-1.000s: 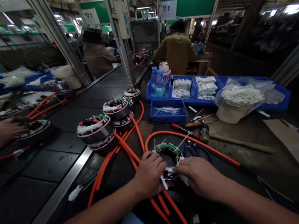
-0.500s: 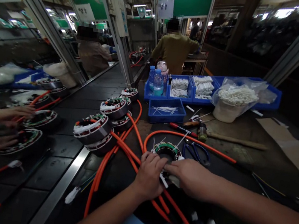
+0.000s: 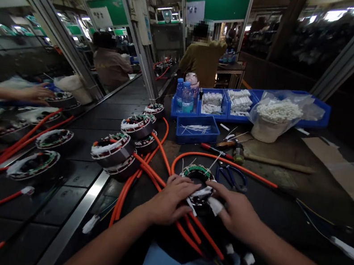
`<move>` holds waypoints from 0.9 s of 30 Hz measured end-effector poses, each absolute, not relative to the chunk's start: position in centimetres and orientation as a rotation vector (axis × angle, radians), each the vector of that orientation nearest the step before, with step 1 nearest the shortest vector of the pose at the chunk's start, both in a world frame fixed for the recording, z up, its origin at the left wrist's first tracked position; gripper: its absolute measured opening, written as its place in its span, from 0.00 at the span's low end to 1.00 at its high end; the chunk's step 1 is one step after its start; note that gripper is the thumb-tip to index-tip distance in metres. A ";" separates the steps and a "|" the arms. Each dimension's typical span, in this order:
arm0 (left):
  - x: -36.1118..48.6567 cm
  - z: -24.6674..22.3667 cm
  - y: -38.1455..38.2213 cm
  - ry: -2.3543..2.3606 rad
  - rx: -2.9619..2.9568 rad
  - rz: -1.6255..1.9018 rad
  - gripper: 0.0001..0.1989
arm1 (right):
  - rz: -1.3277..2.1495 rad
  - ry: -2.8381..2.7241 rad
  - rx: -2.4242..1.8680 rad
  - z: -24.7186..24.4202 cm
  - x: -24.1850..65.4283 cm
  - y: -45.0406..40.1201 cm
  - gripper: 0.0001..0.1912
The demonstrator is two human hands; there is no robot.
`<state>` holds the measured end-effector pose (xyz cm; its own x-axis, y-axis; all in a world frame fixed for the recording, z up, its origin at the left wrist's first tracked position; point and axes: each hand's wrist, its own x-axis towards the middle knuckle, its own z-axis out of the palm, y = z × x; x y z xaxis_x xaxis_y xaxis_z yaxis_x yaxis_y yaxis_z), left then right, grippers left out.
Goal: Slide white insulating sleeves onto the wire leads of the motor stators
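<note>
In front of me lies a ring-shaped motor stator (image 3: 196,171) with green and white insulation, thin white ties standing up from its rim, and an orange sleeved cable curving from it. My left hand (image 3: 171,198) closes over its near left side, fingers reaching to the inner opening. My right hand (image 3: 236,211) grips the right rim, index finger on top and thumb lower. White material (image 3: 215,207) covers or lies at the right thumb; which of these, I cannot tell. Under my hands the near part of the ring is hidden.
Stacked stators (image 3: 111,151) with orange cables (image 3: 124,191) stand at left. Beyond are a blue tray (image 3: 197,131) of white ties, bins of white tubes (image 3: 212,102), a hammer (image 3: 239,154) and blue-handled pliers (image 3: 232,178). A co-worker's hands (image 3: 34,93) move among stators at far left.
My right hand has drawn back rightward from the ring's middle to its right rim, its fingers spreading apart. My left hand has flattened slightly. The co-worker's hands have moved away from the nearer stators.
</note>
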<state>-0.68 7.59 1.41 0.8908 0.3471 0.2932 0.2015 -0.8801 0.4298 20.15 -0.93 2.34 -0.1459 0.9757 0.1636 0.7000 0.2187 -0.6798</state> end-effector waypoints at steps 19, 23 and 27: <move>2.2 1.5 6.2 1.005 2.576 0.717 0.12 | 0.188 -1.809 -1.454 -2.2 16.5 -4.2 0.32; 3.0 3.6 6.8 1.007 2.701 0.366 0.04 | 0.062 -2.077 -1.519 -0.6 17.3 -2.8 0.28; 2.8 4.2 7.2 0.877 2.814 0.235 0.07 | 0.040 -2.311 -1.633 2.0 18.3 -1.2 0.21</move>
